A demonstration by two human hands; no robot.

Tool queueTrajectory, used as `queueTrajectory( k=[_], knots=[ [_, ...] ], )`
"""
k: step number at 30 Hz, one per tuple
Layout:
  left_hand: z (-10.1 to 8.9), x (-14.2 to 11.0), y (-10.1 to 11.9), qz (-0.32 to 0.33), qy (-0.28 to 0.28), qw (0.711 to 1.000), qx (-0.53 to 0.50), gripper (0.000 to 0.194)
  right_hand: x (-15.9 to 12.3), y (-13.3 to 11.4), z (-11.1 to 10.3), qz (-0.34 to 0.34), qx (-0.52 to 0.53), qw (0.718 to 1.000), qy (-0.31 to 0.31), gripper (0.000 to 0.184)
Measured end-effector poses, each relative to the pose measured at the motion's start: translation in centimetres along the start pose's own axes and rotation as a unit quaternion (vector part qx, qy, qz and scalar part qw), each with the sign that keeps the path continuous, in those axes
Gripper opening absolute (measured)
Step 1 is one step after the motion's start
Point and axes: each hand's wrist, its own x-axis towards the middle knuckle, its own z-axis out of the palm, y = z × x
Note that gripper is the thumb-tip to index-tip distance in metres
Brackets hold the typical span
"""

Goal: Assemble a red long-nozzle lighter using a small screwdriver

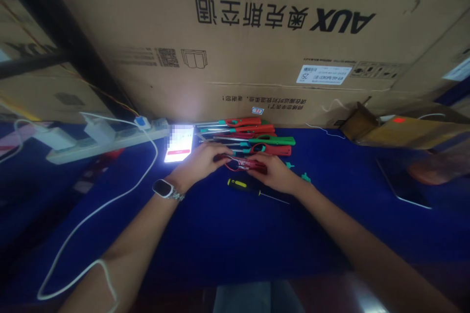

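A red long-necked gas lighter (243,163) lies between my two hands, low over the blue cloth. My right hand (275,172) is wrapped around its handle. The fingers of my left hand (203,161), bent and pressed together, pinch its front end, hiding much of the nozzle. Just beyond my fingers, several more gas lighters (273,141) with red or green handles lie side by side, metal necks pointing left. On the near side rests a black and yellow screwdriver (242,185), its thin shaft pointing right. Small green plastic pieces (305,177) are beside my right wrist.
A lit phone (179,146) sits by my left hand. A white power strip (106,144) and cable (121,195) occupy the left. A large cardboard box (257,49) walls off the back. A dark phone (402,186) and small open carton (400,129) are right, beside a blurred brownish shape.
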Motion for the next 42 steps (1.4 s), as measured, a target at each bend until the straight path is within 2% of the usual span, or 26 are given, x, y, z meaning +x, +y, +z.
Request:
queueTrajectory(
  k=[7, 12, 16, 18, 22, 29, 32, 36, 42],
  knots=[
    [-0.1, -0.2, -0.8, 0.023, -0.011, 0.999, -0.040, 0.017, -0.1, -0.1, -0.4, 0.007, -0.014, 1.000, -0.002, 0.033],
    [0.2, -0.3, -0.4, 0.000, -0.037, 0.997, -0.060, 0.019, 0.4, -1.4, 0.2, -0.002, -0.128, 0.989, 0.067, 0.021],
    [-0.5, -0.7, -0.2, -0.041, -0.020, 0.999, -0.011, 0.040, 0.9, -2.0, 1.1, -0.003, -0.185, 0.980, 0.068, 0.017],
    [-0.9, -0.9, -0.4, -0.048, -0.023, 0.998, 0.022, 0.046, 1.0, -2.1, 1.4, -0.003, -0.184, 0.981, 0.065, 0.015],
    [-1.0, -0.8, -0.7, -0.049, -0.042, 0.995, 0.075, 0.038, 1.4, -2.4, 1.8, 0.000, -0.190, 0.979, 0.074, 0.013],
    [-0.8, -0.1, 0.0, -0.044, -0.066, 0.993, 0.082, 0.026, 4.2, -3.5, 2.6, -0.045, -0.181, 0.982, 0.031, 0.007],
    [-0.9, -0.2, 0.2, -0.064, -0.068, 0.992, 0.080, 0.024, 5.2, -2.9, 2.9, -0.056, -0.162, 0.985, 0.005, 0.006],
    [-1.0, -0.4, 0.1, -0.076, -0.063, 0.994, 0.056, 0.032, 5.3, -1.7, 3.2, -0.071, -0.146, 0.986, 0.023, 0.005],
    [-1.1, -0.5, -0.1, -0.074, -0.060, 0.994, 0.045, 0.033, 4.8, -1.1, 3.2, -0.089, -0.142, 0.986, 0.024, 0.006]
  ],
)
